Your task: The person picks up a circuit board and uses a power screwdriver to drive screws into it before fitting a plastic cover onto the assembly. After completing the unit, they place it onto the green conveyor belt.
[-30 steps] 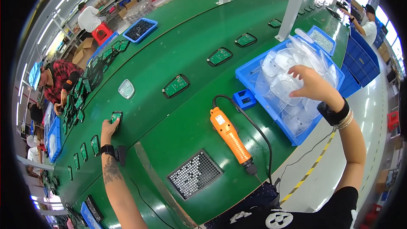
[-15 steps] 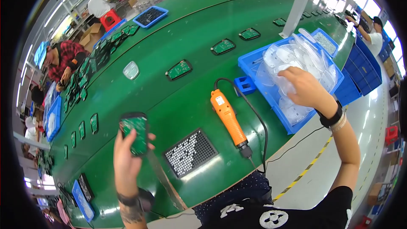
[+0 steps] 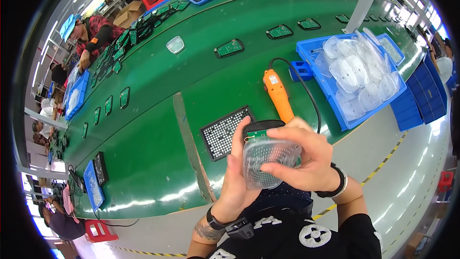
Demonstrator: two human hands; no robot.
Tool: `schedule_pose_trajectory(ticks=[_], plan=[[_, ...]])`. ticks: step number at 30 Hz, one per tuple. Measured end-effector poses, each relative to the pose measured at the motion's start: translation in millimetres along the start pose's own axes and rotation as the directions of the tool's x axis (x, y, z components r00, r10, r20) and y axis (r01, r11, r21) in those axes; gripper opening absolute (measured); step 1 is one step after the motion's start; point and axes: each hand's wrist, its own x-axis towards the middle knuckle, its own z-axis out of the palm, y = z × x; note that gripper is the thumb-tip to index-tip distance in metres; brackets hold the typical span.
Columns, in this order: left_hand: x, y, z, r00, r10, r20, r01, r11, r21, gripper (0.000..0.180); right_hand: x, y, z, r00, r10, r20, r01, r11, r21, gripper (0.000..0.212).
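In front of my body the two hands are together. My left hand (image 3: 234,180) grips a black housing with a green circuit board (image 3: 263,127), its black end showing above the cover. My right hand (image 3: 314,160) pinches a clear plastic cover (image 3: 255,160) by its right side, thumb in front. The cover overlaps the housing's lower part; whether they touch is hidden. Just behind the hands lies a black grid tray (image 3: 218,139) dotted with small light pieces. An orange electric screwdriver (image 3: 277,91) lies past my right hand, its lower end hidden by the fingers.
A blue bin (image 3: 338,121) of clear covers stands at the right, beside a small blue holder (image 3: 301,71). Several circuit-board housings (image 3: 230,48) sit along the green bench, with one loose clear cover (image 3: 175,45). A grey post (image 3: 366,2) rises at far right. A co-worker (image 3: 93,33) works at far left.
My right hand has come from the blue bin to my left hand with a clear cover. The left hand has moved right and nearer with the housing. The view has shifted.
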Motion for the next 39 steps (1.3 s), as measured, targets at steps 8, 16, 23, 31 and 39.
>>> schedule_pose_trajectory(ticks=[8, 16, 23, 31, 39], plan=[[-4.8, -1.7, -11.3, 0.999, -0.03, -0.015, 0.032, 0.993, 0.115, 0.077, 11.6, 1.6, -0.7, 0.984, 0.156, 0.088, -0.151, 0.987, -0.058, 0.042], [-4.9, -3.8, -22.6, 0.997, -0.011, 0.08, 0.007, 0.999, 0.041, 0.072, 15.1, -0.4, -2.2, 0.948, 0.194, 0.251, -0.189, 0.981, -0.042, 0.039], [-3.8, -2.1, -32.5, 0.982, -0.165, 0.09, 0.187, 0.913, -0.363, 0.072, 11.9, -0.3, 0.7, 0.936, 0.243, 0.253, -0.247, 0.969, -0.019, 0.038], [-13.2, 5.9, -18.5, 0.992, -0.122, 0.017, 0.12, 0.991, 0.063, 0.049, 12.7, 11.7, 3.3, 0.98, 0.132, 0.148, -0.114, 0.985, -0.127, 0.036], [-22.1, -2.7, -25.6, 0.995, -0.093, 0.02, 0.084, 0.959, 0.272, 0.044, 10.9, 2.4, -1.2, 0.907, 0.365, 0.209, -0.376, 0.927, 0.013, 0.028]])
